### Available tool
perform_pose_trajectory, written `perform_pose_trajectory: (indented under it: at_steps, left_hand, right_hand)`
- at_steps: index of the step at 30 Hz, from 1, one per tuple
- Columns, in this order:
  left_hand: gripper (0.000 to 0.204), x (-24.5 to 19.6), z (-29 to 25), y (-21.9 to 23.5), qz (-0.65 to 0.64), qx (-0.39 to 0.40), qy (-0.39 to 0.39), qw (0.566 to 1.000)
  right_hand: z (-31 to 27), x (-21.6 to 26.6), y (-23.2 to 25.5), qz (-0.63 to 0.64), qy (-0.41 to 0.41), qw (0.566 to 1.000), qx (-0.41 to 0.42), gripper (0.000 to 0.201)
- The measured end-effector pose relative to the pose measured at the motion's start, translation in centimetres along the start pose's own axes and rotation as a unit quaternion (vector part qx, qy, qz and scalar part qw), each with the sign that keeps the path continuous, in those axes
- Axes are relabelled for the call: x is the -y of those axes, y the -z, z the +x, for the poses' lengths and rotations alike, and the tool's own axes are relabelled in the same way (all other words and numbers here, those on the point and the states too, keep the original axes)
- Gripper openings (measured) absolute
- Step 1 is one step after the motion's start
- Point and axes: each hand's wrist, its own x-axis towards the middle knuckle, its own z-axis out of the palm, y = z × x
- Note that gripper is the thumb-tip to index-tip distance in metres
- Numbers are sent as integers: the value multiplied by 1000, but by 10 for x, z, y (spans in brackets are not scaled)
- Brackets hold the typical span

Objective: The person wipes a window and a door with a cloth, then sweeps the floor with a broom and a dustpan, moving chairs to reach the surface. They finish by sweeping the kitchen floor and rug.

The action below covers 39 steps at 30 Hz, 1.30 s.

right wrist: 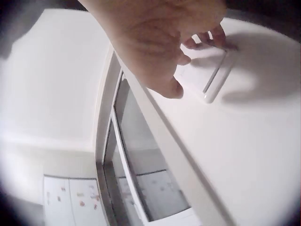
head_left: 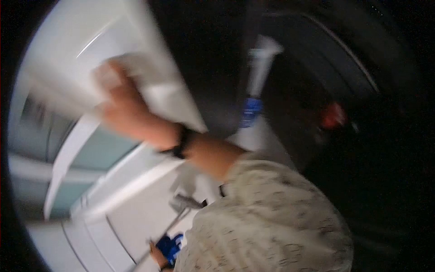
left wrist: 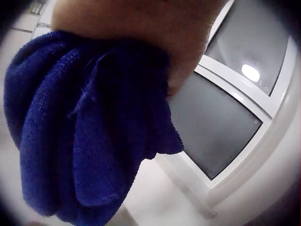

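Observation:
My right hand (head_left: 129,106) reaches up against a white wall, a dark band round its wrist. In the right wrist view, that hand (right wrist: 155,47) has its fingers loosely bent, with the fingertips right at a white wall plate (right wrist: 204,77) that looks like a light switch. The hand throws a shadow on the wall beside the plate. Low in the head view, my left hand (head_left: 158,258) holds a blue cloth (head_left: 170,247). Close up in the left wrist view, the terry cloth (left wrist: 89,136) hangs in thick folds from that hand (left wrist: 141,23), its fingers hidden behind the fabric.
A white-framed window (left wrist: 216,122) with frosted panes stands near the left hand. Below the right arm is a grey fixture (head_left: 186,201). In the dark area on the right are a white tube-like object with a blue label (head_left: 251,111) and a blurred red object (head_left: 333,115).

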Motion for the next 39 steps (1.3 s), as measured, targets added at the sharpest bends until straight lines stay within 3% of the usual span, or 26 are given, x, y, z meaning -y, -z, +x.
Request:
perform_pose_trajectory:
  at_steps: [1,2,3,4,5,6,7,8,9,11,13,15,16,18,19,21,23,24,26,29,30,33,35,37,38,39]
  left_hand:
    - [45,42,2,11,-46,22,128,990]
    - [48,130,-34,38,-107,44,246,962]
    - [44,88,-24,45,29,-1,177,984]
    - [41,133,-1,30,121,-43,120,984]
    - [43,121,16,37,31,-45,218,974]
    - [51,129,25,42,27,-35,262,964]
    - [56,139,30,38,-4,-27,216,976]
    - [58,143,18,40,-84,-26,194,977]
    - [58,143,8,38,-130,-21,186,974]
    - [53,116,7,43,-142,-31,132,981]
    - [52,89,18,33,-159,-50,121,979]
    - [51,84,16,16,-179,-65,109,976]
    - [50,87,18,10,-157,-63,70,983]
    - [43,84,17,3,-134,-58,18,989]
    - [41,84,11,4,-234,-46,20,971]
    - [43,107,22,-26,-196,7,53,979]
    - [57,114,8,-21,-213,1,121,970]
    - [56,116,4,-26,-197,-31,125,972]
    - [56,114,4,-34,-181,-63,121,974]
    - [54,108,12,-39,-180,-95,180,962]
    - [53,110,12,-42,-171,-124,183,960]
    - [49,133,5,-54,-167,-157,221,948]
    - [47,150,16,-62,-168,-145,219,950]
    - [46,158,14,-70,-169,-145,224,949]
    - [46,158,9,-68,-171,-142,238,945]
    - [47,163,3,-69,-173,-140,253,942]
  right_hand:
    - [-32,22,-24,142,-21,987,75,53]
    - [-58,51,-43,100,-62,969,217,48]
    - [-98,67,-77,118,-81,945,296,45]
    - [-141,81,-103,122,-129,882,436,45]
    - [-144,121,-118,56,-207,708,672,46]
    - [-205,129,-138,70,-106,658,742,52]
    - [-242,152,-136,64,-335,459,820,53]
    - [-265,197,-128,4,-415,398,818,53]
    - [-291,218,-123,-15,-378,379,844,53]
    - [-322,209,-114,92,-597,294,741,53]
    - [-330,199,-121,78,-613,284,733,42]
    - [-359,180,-119,132,-660,338,657,29]
    - [-357,179,-120,126,-670,339,648,24]
    - [-345,187,-114,118,-633,361,675,23]
    - [-338,187,-113,110,-596,373,702,23]
    - [-325,180,-118,92,-662,357,652,21]
    - [-327,160,-118,122,-673,313,659,21]
    - [-322,154,-119,123,-669,329,655,21]
    - [-313,147,-120,169,-644,280,691,23]
    - [-306,137,-119,211,-651,254,683,21]
    - [-274,166,-118,189,-652,235,696,18]
    - [-267,175,-110,213,-591,239,741,21]
    - [-289,132,-106,211,-602,246,730,21]
    - [-287,97,-92,290,-418,401,762,16]
    - [-251,112,-83,280,-417,414,759,12]
    - [-250,89,-79,279,-422,416,756,12]
